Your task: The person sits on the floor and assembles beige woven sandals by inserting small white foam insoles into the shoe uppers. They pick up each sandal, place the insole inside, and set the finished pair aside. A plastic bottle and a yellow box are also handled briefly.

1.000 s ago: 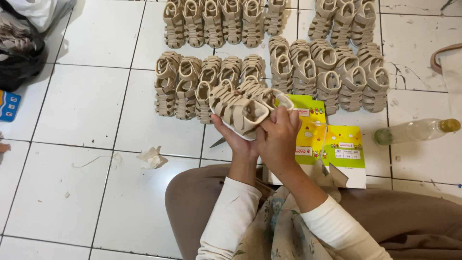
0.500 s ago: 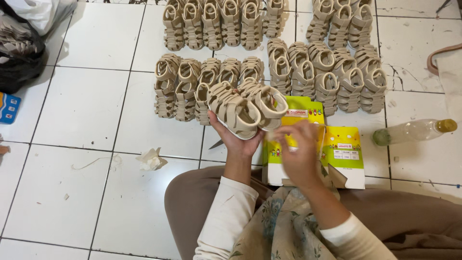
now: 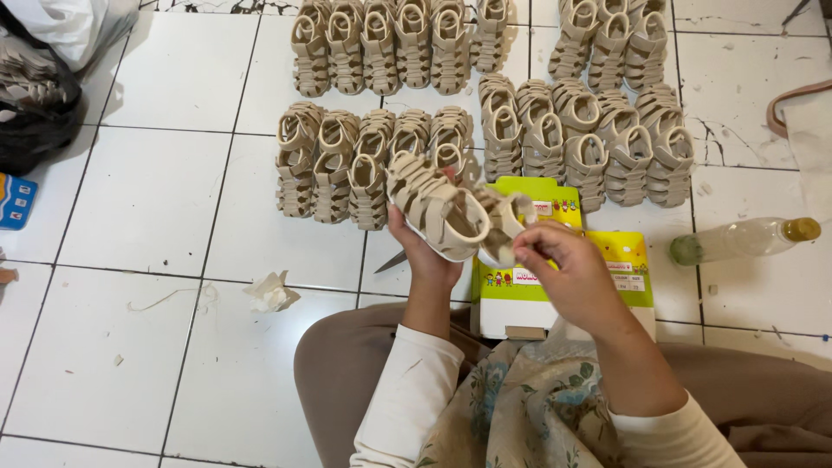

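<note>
Sandals (image 3: 451, 212): beige pair, held above box, soles cupped so straps face up.
Left hand (image 3: 429, 251): fingers wrapped under pair.
Right hand (image 3: 568, 273): fingertips pinching a strap end.
Box (image 3: 555, 286): yellow-green, on floor beneath.
Rows (image 3: 485, 104): matching sandals lined on tiles.

Right hand (image 3: 572, 273) lifted back toward sandals (image 3: 451, 212).

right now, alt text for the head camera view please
A person's left hand holds a pair of beige sandals while the right hand pinches a strap, above a yellow-green box. Rows of matching sandals cover the white tiled floor.
</note>
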